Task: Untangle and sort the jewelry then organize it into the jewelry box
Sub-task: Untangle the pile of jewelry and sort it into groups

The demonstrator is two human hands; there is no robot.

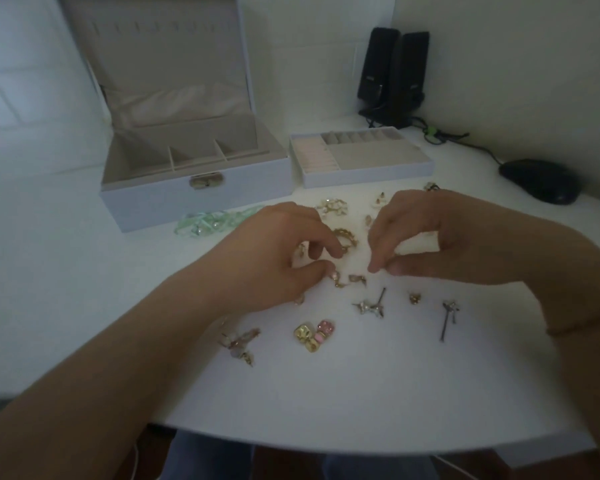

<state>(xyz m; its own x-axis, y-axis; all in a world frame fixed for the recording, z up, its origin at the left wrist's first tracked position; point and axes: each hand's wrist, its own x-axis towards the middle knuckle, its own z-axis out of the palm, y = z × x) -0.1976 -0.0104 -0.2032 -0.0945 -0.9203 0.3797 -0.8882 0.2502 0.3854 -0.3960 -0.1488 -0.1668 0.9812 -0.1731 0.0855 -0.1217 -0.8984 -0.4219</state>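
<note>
Loose jewelry lies spread over the white table (361, 386). My left hand (281, 254) hovers over the pile with its fingers curled. Its thumb and forefinger pinch a small gold piece (337, 280), just below a gold chain ring (346, 237). My right hand (440, 244) is opposite it, thumb and forefinger pressed together at the tips. I see nothing between them. The open jewelry box (201, 199) stands behind at the left, and its removable tray (364, 173) sits beside it on the right. A green bead strand (212, 221) lies in front of the box.
Near the front lie a gold and pink stone cluster (314, 336), a silver star stud (369, 306), a small gold stud (414, 298), a silver bow pin (449, 315) and pink earrings (239, 344). Two black speakers (392, 67) and a black mouse (541, 180) stand at the back right.
</note>
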